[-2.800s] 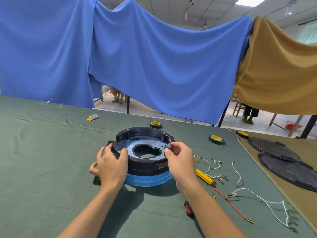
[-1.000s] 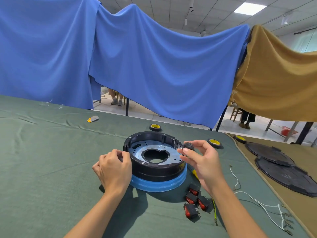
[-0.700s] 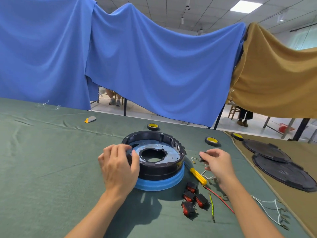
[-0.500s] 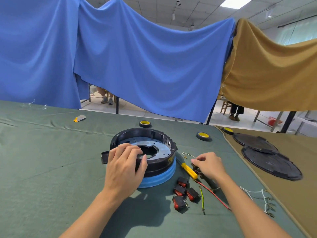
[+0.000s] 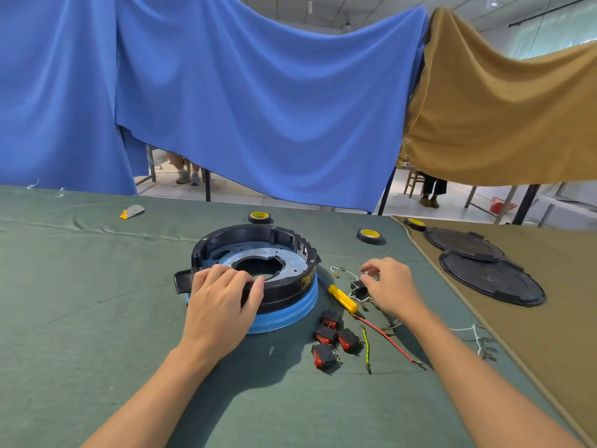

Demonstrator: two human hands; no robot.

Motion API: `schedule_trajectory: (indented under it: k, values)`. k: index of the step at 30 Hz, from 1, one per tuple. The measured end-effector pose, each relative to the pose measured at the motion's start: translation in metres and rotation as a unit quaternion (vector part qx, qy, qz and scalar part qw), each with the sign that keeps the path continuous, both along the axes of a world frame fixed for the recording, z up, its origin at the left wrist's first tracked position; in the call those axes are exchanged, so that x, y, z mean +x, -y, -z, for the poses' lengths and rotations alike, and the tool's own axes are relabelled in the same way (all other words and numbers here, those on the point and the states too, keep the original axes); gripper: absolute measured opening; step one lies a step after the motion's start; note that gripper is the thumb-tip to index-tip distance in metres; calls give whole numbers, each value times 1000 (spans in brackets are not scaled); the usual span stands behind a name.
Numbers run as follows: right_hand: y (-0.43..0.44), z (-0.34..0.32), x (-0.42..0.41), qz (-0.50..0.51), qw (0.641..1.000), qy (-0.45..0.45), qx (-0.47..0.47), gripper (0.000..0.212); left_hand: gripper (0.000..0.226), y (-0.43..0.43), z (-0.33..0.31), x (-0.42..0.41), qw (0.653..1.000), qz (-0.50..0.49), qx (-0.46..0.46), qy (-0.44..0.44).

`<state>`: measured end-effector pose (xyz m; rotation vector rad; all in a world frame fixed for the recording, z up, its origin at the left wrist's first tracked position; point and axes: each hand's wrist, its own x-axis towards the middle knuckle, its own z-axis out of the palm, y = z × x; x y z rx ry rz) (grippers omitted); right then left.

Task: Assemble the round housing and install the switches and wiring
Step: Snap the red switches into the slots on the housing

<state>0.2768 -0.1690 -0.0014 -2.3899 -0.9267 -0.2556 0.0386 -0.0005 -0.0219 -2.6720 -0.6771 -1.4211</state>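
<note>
The round black housing (image 5: 290, 279) sits on a blue ring (image 5: 290, 313) in the middle of the green cloth. My left hand (image 5: 223, 305) lies over its near rim and grips it. My right hand (image 5: 392, 286) is to the right of the housing, apart from it. Its thumb and forefinger are pinched together just above a small black switch (image 5: 358, 283) with white wires (image 5: 342, 271), seemingly on a wire end. Several black rocker switches with red buttons (image 5: 332, 337) lie in front of the housing. A red wire (image 5: 387, 341) and a yellow-green wire (image 5: 366, 344) lie beside them.
A yellow-handled screwdriver (image 5: 342, 297) lies between housing and right hand. More white wires (image 5: 475, 334) lie under my right forearm. Tape rolls (image 5: 259, 216) (image 5: 369, 235) stand behind. Two black round lids (image 5: 491, 279) rest on the brown cloth at right. A small cutter (image 5: 130, 211) lies far left.
My right hand carried the small black switch from the housing's rim to the cloth on the right. My left hand shifted from the housing's left side onto its near rim.
</note>
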Motion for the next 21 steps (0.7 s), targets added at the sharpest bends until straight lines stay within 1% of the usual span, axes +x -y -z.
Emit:
schedule_trajectory:
  k: [3,5,8,10,12,14,16,18,21]
  values:
    - [5,-2,-7,-25,999,8,-47,22,40,0,0,1,1000,-1,-4,4]
    - [4,-2,-12,-20,996,25,-86,27,40,0,1,1,1000,-2,-7,3]
    - [-2,-2,-16,-4,989,25,-143,35,41,1,2,0,1000,1,-13,1]
    - [-8,-2,-15,7,992,17,-127,29,41,1,2,-1,1000,2,-16,0]
    - [-15,-2,-13,17,996,12,-82,20,41,1,2,-2,1000,3,-19,1]
    - [-21,-3,-11,17,999,19,-34,19,40,1,2,-2,1000,2,-18,3]
    - [-28,-6,-11,-9,999,46,-8,21,39,1,1,-1,1000,1,-15,6]
    - [-35,-6,-11,-42,996,76,-18,22,39,1,1,-1,1000,1,-14,7]
    - [-41,2,-12,-69,988,110,-79,17,39,0,0,-1,1000,1,-12,4]
